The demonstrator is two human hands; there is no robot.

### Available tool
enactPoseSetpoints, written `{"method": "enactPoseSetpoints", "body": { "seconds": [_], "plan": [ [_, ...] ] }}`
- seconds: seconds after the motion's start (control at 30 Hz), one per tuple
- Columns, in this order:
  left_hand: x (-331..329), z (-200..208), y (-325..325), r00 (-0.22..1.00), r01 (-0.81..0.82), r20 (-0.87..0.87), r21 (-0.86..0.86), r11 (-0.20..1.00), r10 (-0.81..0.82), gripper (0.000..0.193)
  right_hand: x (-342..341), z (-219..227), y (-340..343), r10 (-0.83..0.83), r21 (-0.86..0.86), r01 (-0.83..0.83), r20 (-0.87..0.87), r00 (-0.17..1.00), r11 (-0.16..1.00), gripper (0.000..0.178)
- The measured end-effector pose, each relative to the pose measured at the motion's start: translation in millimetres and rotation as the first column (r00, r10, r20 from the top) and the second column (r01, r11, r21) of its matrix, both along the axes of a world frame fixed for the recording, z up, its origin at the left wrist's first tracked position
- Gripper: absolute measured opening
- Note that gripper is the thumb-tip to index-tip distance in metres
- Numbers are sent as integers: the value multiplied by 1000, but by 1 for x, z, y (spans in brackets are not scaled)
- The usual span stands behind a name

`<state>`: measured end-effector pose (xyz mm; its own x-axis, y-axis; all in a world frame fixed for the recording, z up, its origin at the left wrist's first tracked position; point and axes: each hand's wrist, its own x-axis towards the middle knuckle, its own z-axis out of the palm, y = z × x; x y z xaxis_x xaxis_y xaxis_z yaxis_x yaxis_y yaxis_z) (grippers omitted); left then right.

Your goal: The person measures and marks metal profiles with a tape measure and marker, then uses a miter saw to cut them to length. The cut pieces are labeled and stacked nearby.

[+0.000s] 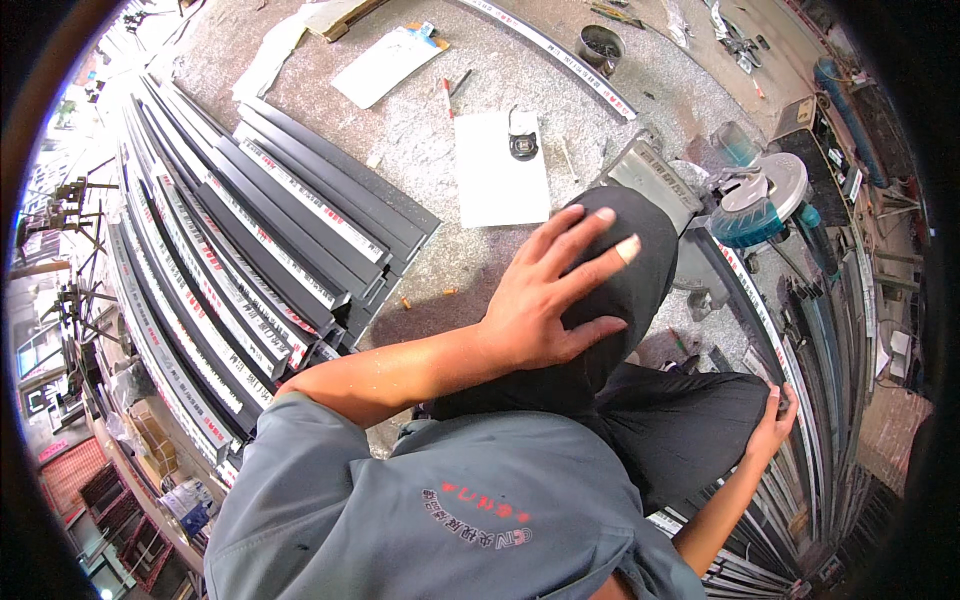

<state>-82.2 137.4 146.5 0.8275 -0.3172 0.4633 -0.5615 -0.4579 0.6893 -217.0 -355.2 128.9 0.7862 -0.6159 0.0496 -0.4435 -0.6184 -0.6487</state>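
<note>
My left hand [555, 295] lies on my raised left knee, in black trousers [640, 240], with its fingers spread and nothing in them. One fingertip has a pale wrap on it. My right hand [778, 425] rests at the outer edge of my bent right knee [700, 415]. Its thumb and fingers are apart, with a small dark gap between them, and part of the hand is hidden. Beyond my left hand lies a white sheet [495, 185], and a black tape measure [523, 146] sits on its upper right part.
Long dark metal profiles [330, 190] with printed film are stacked at left; more profiles [830, 400] lie at right. A cutting saw [755, 200] with a teal guard stands beyond my knee. Farther off are a white board [385, 70], a red marker [447, 98] and a metal pot [600, 48].
</note>
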Motion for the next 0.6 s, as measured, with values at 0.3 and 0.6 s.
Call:
{"method": "enactPoseSetpoints", "body": {
  "seconds": [0.3, 0.6],
  "plan": [
    [-5, -2, 5, 987, 76, 144, -6, 997, -74, 52, -5, 3, 4, -15, -37, 16, 11, 1000, 999, 46],
    [-3, -12, 8, 986, 123, 131, -113, 986, -108, 32, -5, -8, -48, 19, 266, -10, -33, 999, 964, 47]
  ]
}}
